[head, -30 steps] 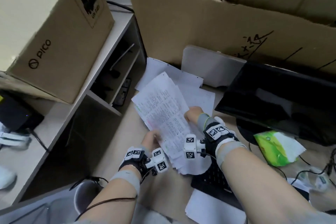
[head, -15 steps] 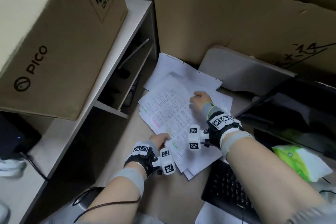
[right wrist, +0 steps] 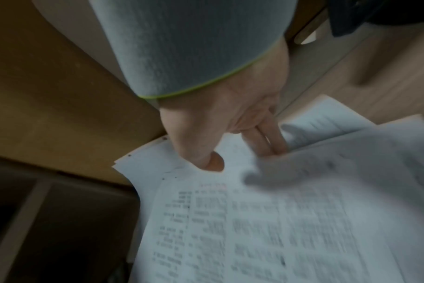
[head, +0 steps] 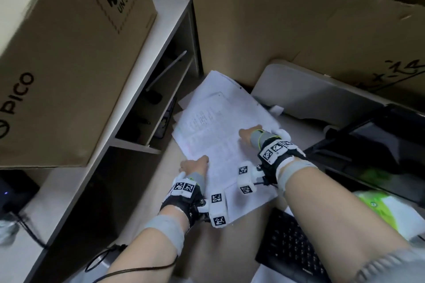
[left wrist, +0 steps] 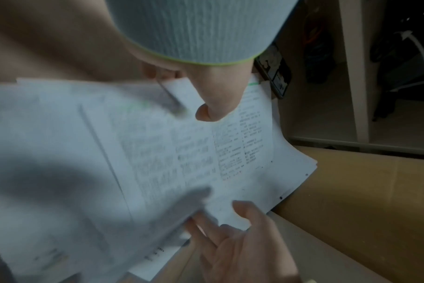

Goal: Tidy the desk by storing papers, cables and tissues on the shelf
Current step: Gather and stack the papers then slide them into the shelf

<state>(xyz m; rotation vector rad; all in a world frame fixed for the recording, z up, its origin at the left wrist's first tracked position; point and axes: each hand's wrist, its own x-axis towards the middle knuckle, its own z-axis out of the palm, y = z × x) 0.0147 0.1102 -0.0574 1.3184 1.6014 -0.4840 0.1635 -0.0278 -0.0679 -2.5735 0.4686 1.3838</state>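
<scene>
Papers [head: 220, 135] shifted nearer shelf [head: 147, 145], left hand [head: 195, 165] and right hand [head: 249, 133] each pinching an edge

A pale wooden desk [head: 232, 248] is covered at its middle by a stack of papers [head: 220, 135], with a black keyboard [head: 289, 250] laid near, right.

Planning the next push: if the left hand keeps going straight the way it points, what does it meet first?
Probably the shelf: the left hand, gripping the papers, points up-left toward its open compartments. Depth is unclear.
</scene>
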